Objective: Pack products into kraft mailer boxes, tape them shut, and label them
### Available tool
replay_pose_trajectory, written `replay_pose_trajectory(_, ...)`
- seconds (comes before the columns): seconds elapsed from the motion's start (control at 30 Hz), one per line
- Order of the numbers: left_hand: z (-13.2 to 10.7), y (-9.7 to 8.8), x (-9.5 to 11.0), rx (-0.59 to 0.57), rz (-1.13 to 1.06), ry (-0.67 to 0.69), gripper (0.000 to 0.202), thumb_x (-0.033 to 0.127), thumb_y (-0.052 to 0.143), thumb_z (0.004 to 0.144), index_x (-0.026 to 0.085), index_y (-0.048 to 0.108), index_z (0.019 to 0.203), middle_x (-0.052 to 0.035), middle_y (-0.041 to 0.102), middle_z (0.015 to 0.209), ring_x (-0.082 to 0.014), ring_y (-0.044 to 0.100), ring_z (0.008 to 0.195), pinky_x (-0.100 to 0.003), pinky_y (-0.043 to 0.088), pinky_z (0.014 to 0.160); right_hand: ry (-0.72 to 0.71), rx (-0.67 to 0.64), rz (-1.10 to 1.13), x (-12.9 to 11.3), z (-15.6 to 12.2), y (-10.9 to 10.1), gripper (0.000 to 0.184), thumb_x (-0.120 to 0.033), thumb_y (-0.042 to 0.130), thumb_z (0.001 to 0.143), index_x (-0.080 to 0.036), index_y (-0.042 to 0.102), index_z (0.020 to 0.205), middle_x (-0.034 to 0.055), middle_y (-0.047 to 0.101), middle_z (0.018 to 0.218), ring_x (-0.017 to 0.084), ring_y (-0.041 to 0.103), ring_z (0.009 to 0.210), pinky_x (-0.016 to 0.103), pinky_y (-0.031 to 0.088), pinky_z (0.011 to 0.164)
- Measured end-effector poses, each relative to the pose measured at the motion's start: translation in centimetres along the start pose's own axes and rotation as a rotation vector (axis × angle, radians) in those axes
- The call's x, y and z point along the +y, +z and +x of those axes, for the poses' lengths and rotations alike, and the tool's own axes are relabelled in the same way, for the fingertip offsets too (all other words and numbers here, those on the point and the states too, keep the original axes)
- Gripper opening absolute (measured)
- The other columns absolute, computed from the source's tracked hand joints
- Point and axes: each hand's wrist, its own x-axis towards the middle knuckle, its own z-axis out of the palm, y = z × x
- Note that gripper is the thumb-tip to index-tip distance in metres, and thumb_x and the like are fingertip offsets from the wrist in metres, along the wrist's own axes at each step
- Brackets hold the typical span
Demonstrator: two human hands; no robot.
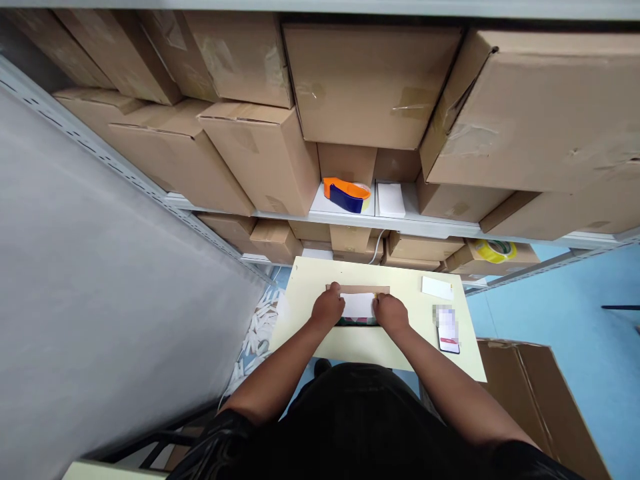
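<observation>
Midway along the pale table a white card (pixel 358 305) is held flat between my two hands. My left hand (pixel 328 307) is closed at the card's left edge, its thumb on top. The card's right edge is pinched by my right hand (pixel 392 312), where a small yellow bit shows at the fingertips. Under the card, the brown cardboard rim (pixel 364 289) of a box or flap shows along the far side. A dark strip with green and pink patches (pixel 357 321) peeks out on the near side. My hands cover both ends of these things.
On the table (pixel 310 273) lie a phone (pixel 448 330) and a white stack (pixel 437 287) at right. Behind, shelves hold many cardboard boxes (pixel 370 87), an orange-and-blue tape dispenser (pixel 346 195), a white pad (pixel 391 199) and yellow tape (pixel 496 251). White scraps (pixel 260 327) litter the floor at left.
</observation>
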Motion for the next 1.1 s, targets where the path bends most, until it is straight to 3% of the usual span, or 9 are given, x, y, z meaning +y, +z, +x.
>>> replay_pose_trajectory(0.27,0.4,0.9,-0.7,0.013,0.021,-0.01,0.024,0.018,0.052,0.091,0.019,0.055,0.115,-0.0115,0.073,0.101,-0.0269,0.069,0.094,-0.032,0.045,0.073,0.022,0.009,0.014,0.2,0.5,0.3,0.029,-0.032,0.047,0.1,-0.016,0.067,0.112,0.0143,0.074,0.107,0.026,0.069,0.097,0.031,0.044,0.074)
replay_pose_trajectory(0.47,-0.5,0.5,-2.3,0.117,-0.081,-0.029,0.021,0.023,0.057,0.09,0.022,0.058,0.111,-0.006,0.072,0.095,-0.0225,0.068,0.09,-0.031,0.049,0.08,0.132,0.023,0.244,4.1,0.0,0.2,0.025,-0.039,0.049,0.097,-0.02,0.065,0.096,0.0073,0.072,0.089,0.022,0.066,0.082,0.028,0.039,0.064)
replay_pose_trajectory(0.6,-2.3,1.1,-4.4,0.268,-0.242,-0.045,0.022,0.029,0.054,0.092,0.018,0.064,0.109,-0.0124,0.068,0.117,-0.0238,0.064,0.115,-0.036,0.047,0.102,0.093,-0.041,0.517,7.3,-0.9,1.7,0.038,-0.052,0.043,0.098,-0.021,0.065,0.097,0.0044,0.072,0.087,0.021,0.066,0.08,0.028,0.043,0.068)
replay_pose_trajectory(0.67,-3.4,1.9,-4.9,0.225,-0.398,-0.105,0.03,0.034,0.05,0.095,0.017,0.065,0.115,-0.0146,0.066,0.128,-0.0254,0.06,0.125,-0.039,0.045,0.108,0.056,-0.134,0.671,8.2,-1.4,2.7,0.047,-0.059,0.039,0.099,-0.021,0.065,0.108,0.0055,0.074,0.099,0.021,0.068,0.089,0.029,0.047,0.074)
replay_pose_trajectory(0.8,-5.2,3.8,-4.0,0.049,-0.693,-0.252,0.049,0.053,0.037,0.101,0.024,0.058,0.135,-0.0108,0.064,0.139,-0.0264,0.061,0.126,-0.04,0.056,0.092,-0.018,-0.222,0.856,8.7,-2.3,3.7,0.058,-0.064,0.033,0.098,-0.024,0.062,0.127,0.0084,0.07,0.124,0.022,0.066,0.108,0.032,0.051,0.083)
replay_pose_trajectory(0.93,-6.6,4.6,-2.1,0.097,-0.742,-0.292,0.057,0.061,0.032,0.101,0.024,0.059,0.136,-0.0116,0.064,0.139,-0.0275,0.062,0.122,-0.04,0.058,0.086,-0.064,-0.222,0.829,8.9,-2.5,3.2,0.056,-0.061,0.031,0.1,-0.023,0.064,0.125,0.0083,0.071,0.123,0.023,0.066,0.108,0.032,0.051,0.085)
replay_pose_trajectory(1.1,-7.5,3.2,-0.7,0.125,-0.716,-0.154,0.057,0.06,0.031,0.102,0.024,0.059,0.137,-0.0114,0.065,0.137,-0.0271,0.062,0.123,-0.039,0.058,0.087,-0.068,-0.12,0.761,9.0,-2.9,2.4,0.041,-0.044,0.036,0.1,-0.021,0.068,0.111,0.0061,0.074,0.106,0.021,0.067,0.098,0.029,0.048,0.083)
